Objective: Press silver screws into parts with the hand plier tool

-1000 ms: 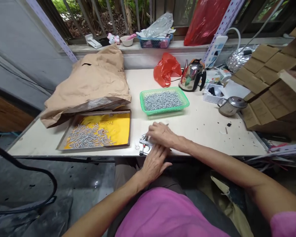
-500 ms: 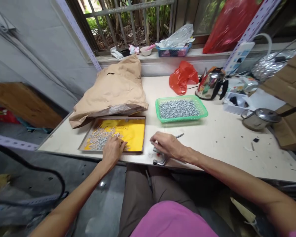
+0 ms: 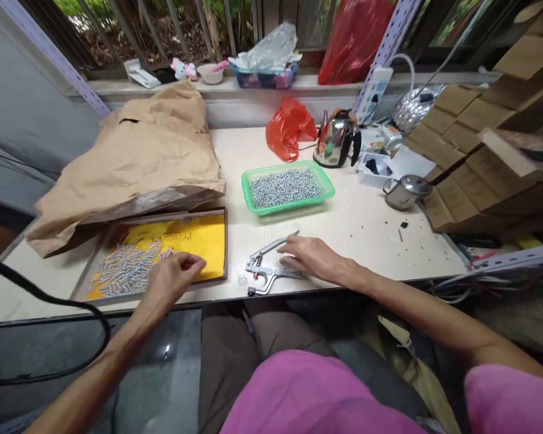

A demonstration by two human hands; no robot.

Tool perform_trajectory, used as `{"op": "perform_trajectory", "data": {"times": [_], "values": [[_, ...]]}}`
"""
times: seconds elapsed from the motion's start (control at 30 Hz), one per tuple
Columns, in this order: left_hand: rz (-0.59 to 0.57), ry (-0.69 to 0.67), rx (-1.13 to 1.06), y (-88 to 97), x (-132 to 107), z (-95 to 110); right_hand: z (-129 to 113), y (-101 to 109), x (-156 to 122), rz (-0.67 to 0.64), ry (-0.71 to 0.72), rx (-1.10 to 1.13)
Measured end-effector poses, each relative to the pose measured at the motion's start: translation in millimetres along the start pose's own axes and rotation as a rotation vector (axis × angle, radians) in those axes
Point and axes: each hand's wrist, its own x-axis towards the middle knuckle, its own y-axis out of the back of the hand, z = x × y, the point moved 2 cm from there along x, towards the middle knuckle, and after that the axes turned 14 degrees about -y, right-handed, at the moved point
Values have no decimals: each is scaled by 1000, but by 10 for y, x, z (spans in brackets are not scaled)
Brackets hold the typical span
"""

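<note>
My left hand (image 3: 174,276) is above the near right side of a shallow tray (image 3: 227,241) lined with yellow. Its thumb and fingers are pinched together; whatever may be between them is too small to make out. Left of that hand, a heap of small silvery metal pins (image 3: 129,268) covers part of the lining. My right hand (image 3: 314,258) is closed over the handles of silver pliers (image 3: 266,274), which lie on the table with their C-shaped jaws pointing left. A coil spring and a red bit show near the jaws. The palm hides the handle ends.
Behind the pliers sits a green basket (image 3: 289,209) full of similar metal pins. A large brown paper bag (image 3: 140,144) overhangs the tray's back edge. Farther right are a red plastic bag (image 3: 289,129), a kettle (image 3: 337,141), a lidded metal pot (image 3: 405,193) and stacked cardboard (image 3: 466,175).
The view has swung to the right. My left hand has lifted off the pins, fingers pinched. My right hand has shifted back onto the pliers' handles, uncovering the jaws.
</note>
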Motion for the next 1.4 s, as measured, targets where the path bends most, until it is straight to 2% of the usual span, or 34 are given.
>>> {"op": "perform_trajectory", "data": {"times": [0.07, 0.17, 0.23, 0.33, 0.53, 0.73, 0.87, 1.0, 1.13, 1.27, 1.4], "values": [[-100, 21, -213, -191, -95, 286, -20, -204, -195, -87, 0, -10], [-212, 66, -320, -520, -184, 568, -13, -383, -311, -132, -49, -26], [-245, 97, -329, -686, -184, 615, -12, -433, -318, -130, -93, -46], [-283, 122, -337, -804, -136, 568, -27, -456, -321, -99, -101, -59], [-359, 173, -374, -838, -91, 504, -20, -478, -341, -46, -74, -70], [-433, 297, -451, -894, -89, 541, 21, -506, -271, -37, -73, -120], [-416, 363, -495, -896, -133, 563, 81, -469, -220, -33, -68, -104], [-383, 366, -528, -907, -161, 552, 231, -365, -77, 24, -55, -72], [-385, 362, -574, -921, -160, 534, 356, -309, 153, -54, -49, -122], [-371, 368, -580, -913, -170, 538, 312, -251, 261, -81, -13, -175], [-369, 368, -555, -913, -169, 551, 210, -202, 180, -81, -39, -215]]}}
